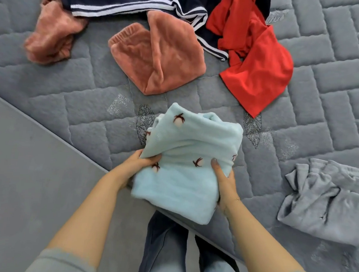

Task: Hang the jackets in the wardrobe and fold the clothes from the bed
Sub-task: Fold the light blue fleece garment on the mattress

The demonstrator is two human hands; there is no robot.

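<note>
Centre of frame, slightly low: folded light-blue fleece garment [188, 157] with small dark-red embroidered motifs, bundled into a thick stack and gripped from both sides above the near edge of the grey quilted bed [315, 92]. Left hand [139, 165] clamps the left edge, fingers tucked under a fold, thumb side on top. Right hand [222, 179] clamps the right edge, 1 finger pressed on the top face, the rest wrapped behind or below. Both hands closed on the garment, bare forearms, grey sleeves [63, 263] pushed up at bottom of frame. Whether the lower end of the bundle rests on the mattress edge or hangs free: cannot tell. Upper centre: pink fleece piece [158, 58] with elastic waistband, lying flat and loose. Upper left: second pink fleece piece [51, 35], crumpled, partly under the navy garment with white stripes [124, 0] along the top edge. Upper right: red garment [254, 56], unfolded, touching the navy one. Right edge, mid-low: grey garment [327, 201], rumpled, well apart from the blue bundle. Lower left: plain grey floor [23, 167]. Bottom centre: person's jeans [166, 251].
</note>
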